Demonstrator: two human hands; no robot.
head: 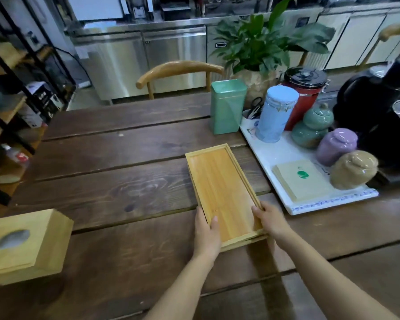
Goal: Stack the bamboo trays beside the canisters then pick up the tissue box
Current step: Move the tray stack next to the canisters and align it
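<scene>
Both hands, left hand (207,232) and right hand (269,221), clasp two stacked trays (219,181) by their sides. One tissue box (26,243) sits left on the counter (116,181).

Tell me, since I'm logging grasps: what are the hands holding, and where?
Both hold the stacked bamboo trays at the near end: left hand on the left edge, right hand on the right edge.

I count two bamboo trays (222,188) stacked under my two hands, one wooden tissue box (26,245), one green tin (226,107), five jars and canisters on one white tray (333,202), one potted plant (263,42), and one chair (178,70).
</scene>
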